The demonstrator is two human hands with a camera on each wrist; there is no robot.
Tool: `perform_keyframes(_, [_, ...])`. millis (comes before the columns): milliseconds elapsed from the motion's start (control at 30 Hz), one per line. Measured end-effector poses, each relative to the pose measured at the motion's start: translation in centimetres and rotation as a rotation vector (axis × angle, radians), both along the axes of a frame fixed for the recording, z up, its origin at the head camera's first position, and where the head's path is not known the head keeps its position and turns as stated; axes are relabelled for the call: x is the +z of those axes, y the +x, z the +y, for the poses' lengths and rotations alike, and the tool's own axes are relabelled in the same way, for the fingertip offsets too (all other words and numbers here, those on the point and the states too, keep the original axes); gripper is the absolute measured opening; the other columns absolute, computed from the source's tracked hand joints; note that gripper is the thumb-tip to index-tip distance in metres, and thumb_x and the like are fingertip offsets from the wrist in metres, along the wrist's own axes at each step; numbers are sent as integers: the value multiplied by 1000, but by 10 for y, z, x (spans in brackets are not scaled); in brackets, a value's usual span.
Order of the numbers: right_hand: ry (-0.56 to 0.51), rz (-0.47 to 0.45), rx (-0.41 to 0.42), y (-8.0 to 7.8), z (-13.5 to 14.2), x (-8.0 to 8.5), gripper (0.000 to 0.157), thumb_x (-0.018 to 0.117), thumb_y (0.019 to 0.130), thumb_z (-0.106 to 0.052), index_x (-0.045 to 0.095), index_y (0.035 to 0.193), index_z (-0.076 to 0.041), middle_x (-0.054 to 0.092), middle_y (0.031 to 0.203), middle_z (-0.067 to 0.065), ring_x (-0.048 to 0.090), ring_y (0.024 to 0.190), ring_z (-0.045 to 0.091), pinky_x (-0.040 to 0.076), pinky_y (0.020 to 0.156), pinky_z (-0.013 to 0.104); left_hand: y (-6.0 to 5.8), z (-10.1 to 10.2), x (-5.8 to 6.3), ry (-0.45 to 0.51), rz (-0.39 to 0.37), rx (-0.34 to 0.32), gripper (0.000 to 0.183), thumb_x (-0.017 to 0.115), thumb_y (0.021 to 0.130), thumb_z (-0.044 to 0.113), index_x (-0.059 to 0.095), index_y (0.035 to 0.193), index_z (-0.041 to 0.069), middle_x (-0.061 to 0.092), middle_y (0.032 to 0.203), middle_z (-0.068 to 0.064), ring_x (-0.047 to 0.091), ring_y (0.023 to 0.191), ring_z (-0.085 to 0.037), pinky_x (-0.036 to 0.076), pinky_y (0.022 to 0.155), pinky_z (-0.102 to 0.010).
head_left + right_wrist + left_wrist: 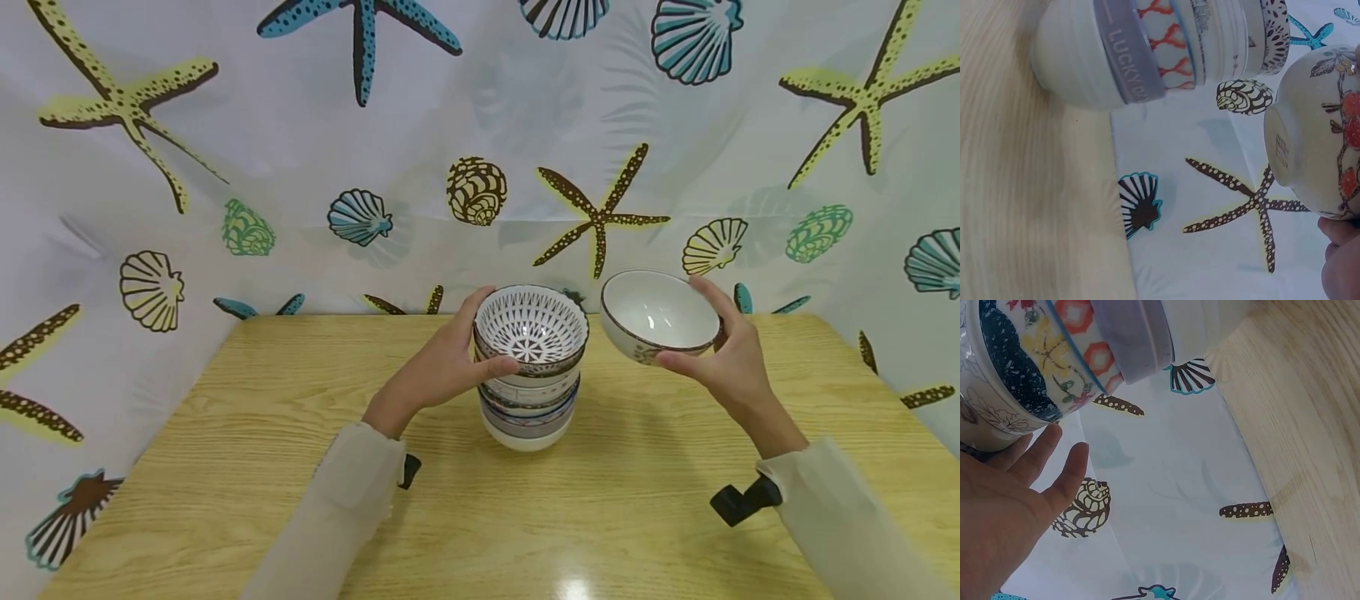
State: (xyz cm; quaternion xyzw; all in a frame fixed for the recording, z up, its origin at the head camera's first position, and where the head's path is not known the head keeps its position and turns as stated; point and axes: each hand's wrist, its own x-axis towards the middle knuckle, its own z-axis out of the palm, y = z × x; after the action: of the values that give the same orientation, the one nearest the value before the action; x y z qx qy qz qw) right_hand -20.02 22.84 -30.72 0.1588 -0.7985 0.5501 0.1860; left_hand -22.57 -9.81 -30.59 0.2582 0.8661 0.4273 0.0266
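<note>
A stack of several bowls (527, 423) stands on the wooden table. Its top bowl (531, 329) has a dark radiating pattern inside. My left hand (446, 358) grips that bowl from the left, thumb along the near rim and fingers round the far side. To the right of the stack, my right hand (731, 367) holds a separate bowl (656, 308) by its right edge, raised above the table and tilted. White inside with a thin dark rim, this bowl (1313, 131) shows red fruit and brown branches outside in the right wrist view. The lowest bowl (1075, 59) is plain white.
The light wooden table (262, 467) spreads to both sides of the stack. Behind it hangs a white cloth (420, 150) printed with starfish and shells. A black device (746, 500) sits at the right wrist, another black piece (408, 471) at the left.
</note>
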Motion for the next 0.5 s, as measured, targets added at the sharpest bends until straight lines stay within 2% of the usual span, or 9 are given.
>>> perform_keyframes(267, [-22, -7, 36, 4, 10, -22, 88, 73, 71, 13, 31, 147, 0, 41, 136, 2, 49, 106, 3, 46, 79, 6, 2, 1, 1, 0, -4, 2, 128, 51, 58, 89, 4, 154, 19, 28, 153, -15, 34, 138, -35, 29, 111, -56])
perform_keyframes(500, [-4, -30, 50, 7, 14, -38, 89, 73, 70, 12, 29, 147, 2, 35, 144, 25, 48, 108, -1, 43, 83, 5, 2, 1, 1, 7, 3, -4, 128, 51, 58, 89, 5, 154, 18, 28, 153, -16, 37, 136, -35, 32, 110, -55])
